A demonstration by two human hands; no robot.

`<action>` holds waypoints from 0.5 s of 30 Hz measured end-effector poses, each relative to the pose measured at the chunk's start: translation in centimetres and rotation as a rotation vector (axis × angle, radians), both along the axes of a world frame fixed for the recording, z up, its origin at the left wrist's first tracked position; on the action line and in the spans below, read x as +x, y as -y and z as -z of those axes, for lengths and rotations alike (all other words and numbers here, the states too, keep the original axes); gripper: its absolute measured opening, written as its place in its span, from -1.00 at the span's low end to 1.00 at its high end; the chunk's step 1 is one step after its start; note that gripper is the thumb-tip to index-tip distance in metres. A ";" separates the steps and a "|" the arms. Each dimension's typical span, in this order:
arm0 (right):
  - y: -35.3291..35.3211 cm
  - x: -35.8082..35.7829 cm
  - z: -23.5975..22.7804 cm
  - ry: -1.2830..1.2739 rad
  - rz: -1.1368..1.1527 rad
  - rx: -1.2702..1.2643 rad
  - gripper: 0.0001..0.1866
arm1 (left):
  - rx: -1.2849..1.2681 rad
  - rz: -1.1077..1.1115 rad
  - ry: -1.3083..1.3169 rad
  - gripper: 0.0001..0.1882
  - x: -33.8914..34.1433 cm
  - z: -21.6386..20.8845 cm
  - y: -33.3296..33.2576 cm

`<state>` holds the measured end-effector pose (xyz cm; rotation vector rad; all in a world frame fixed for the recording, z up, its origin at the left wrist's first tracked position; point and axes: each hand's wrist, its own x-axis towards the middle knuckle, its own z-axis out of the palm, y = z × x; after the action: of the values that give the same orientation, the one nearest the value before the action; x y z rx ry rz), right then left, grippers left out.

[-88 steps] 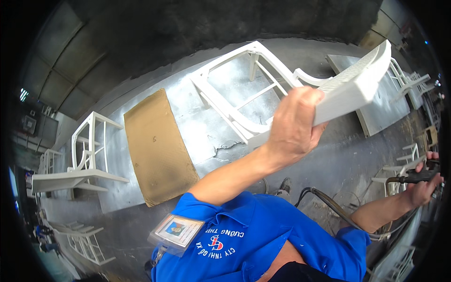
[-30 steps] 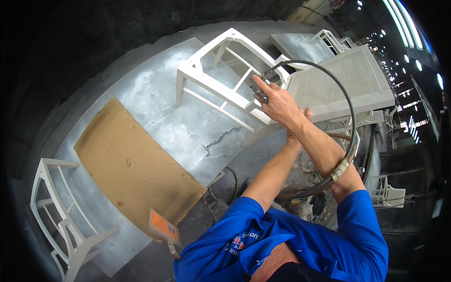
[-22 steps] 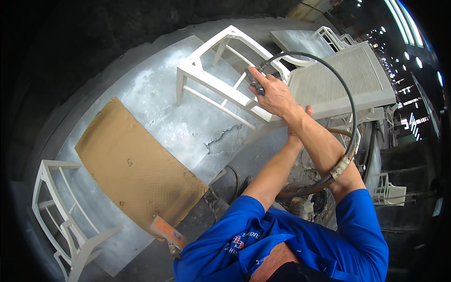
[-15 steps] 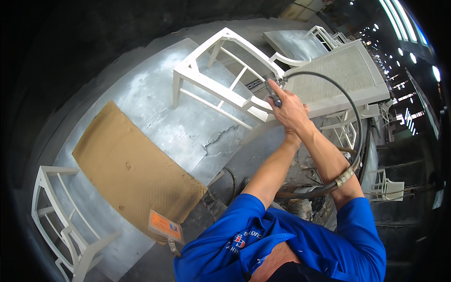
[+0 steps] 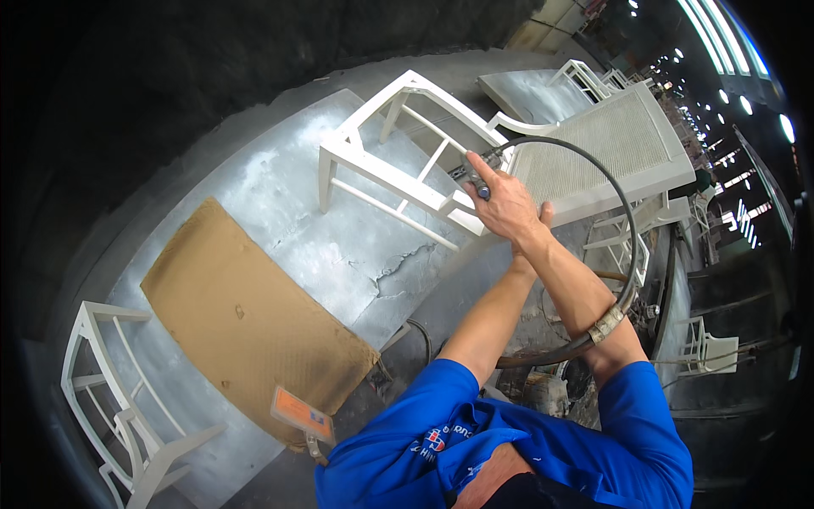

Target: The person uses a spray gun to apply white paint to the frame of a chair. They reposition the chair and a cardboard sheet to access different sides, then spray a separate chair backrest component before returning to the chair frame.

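My right hand (image 5: 511, 206) is closed around a spray gun (image 5: 484, 180), its index finger stretched along the gun's front. Beside it is a white chair (image 5: 386, 170), tilted over, with its leg frame to the left and its woven panel (image 5: 593, 140) to the right. A dark hose (image 5: 623, 199) runs from the gun in a wide loop to my right forearm, where a tape-wrapped part (image 5: 606, 323) lies against it. My left hand (image 5: 521, 258) passes beneath my right wrist, close to the chair. Its fingers are mostly hidden, so its grip is unclear.
A brown cardboard sheet (image 5: 246, 301) lies on the grey, cracked board (image 5: 297, 212). Another white chair (image 5: 127, 407) stands at the lower left. More white chairs (image 5: 585, 76) are at the far right. An orange card (image 5: 303, 413) sits by my left sleeve.
My right hand and the spray gun have shifted left along the chair, and the gun has turned slightly. The hose loop has moved left with them. The whole view has tilted a little.
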<state>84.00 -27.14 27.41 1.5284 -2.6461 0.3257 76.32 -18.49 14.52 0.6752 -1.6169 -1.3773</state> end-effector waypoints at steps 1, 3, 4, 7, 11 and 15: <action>0.4 0.2 -0.2 -0.004 -0.032 -0.035 -0.38 | 0.016 0.013 0.017 -0.36 0.1 -0.1 0.0; 0.4 0.9 -0.8 0.007 -0.103 -0.071 -0.37 | 0.060 0.074 0.026 -0.36 0.2 -0.1 -0.1; 0.0 1.3 -1.2 0.021 -0.116 -0.071 -0.36 | 0.061 0.077 0.051 -0.38 0.2 -0.2 -0.1; -3.5 3.3 -2.9 -0.002 -0.166 -0.117 -0.33 | 0.022 0.003 0.162 -0.48 0.4 -0.1 -0.2; -11.7 5.0 -6.8 -0.027 -0.280 -0.370 -0.26 | -0.346 0.102 0.386 -0.66 0.3 0.3 0.0; -23.0 7.0 -10.7 0.079 -0.030 -0.569 -0.30 | -0.525 0.117 0.435 -0.47 0.2 0.8 0.2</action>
<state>90.96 -4.10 38.06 1.3762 -2.2850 1.0500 76.51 -18.67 13.75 0.5890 -2.2800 -0.8483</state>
